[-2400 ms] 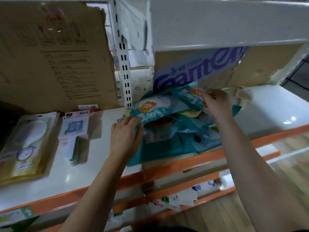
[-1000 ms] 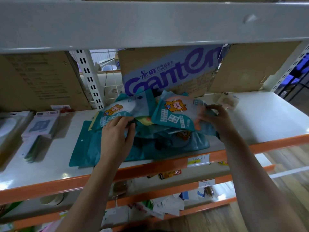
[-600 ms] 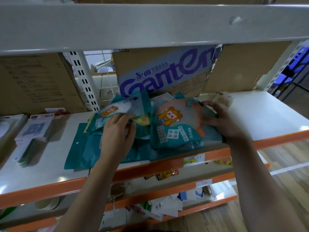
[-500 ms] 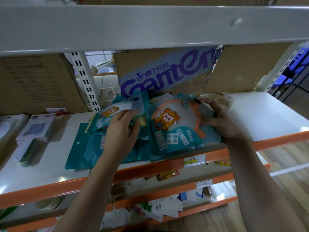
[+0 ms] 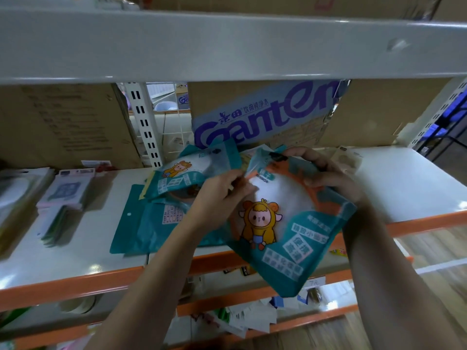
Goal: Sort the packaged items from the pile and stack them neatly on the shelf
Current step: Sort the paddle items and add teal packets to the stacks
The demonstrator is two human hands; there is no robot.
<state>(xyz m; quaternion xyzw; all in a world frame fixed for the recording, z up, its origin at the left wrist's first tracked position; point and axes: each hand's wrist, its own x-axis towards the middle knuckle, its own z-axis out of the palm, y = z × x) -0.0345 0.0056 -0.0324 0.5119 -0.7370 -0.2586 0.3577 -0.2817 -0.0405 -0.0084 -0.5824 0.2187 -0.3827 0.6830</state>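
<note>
Over the near orange lip of the shelf (image 5: 404,178): one teal packet (image 5: 285,231) with a cartoon figure, held up between both hands, tilted, face toward the camera. Its lower corner hangs past the shelf edge. Left hand (image 5: 219,198) pinches the packet's upper left corner, fingers curled. Right hand (image 5: 331,178) grips the top right edge, fingers wrapped over it. Pile of teal packets (image 5: 161,218) lies on the shelf just left of the hands and behind them, overlapping loosely. Printed cardboard box (image 5: 265,114) stands at the far side. Stacked flat packs (image 5: 63,195) sit well apart at far left.
</note>
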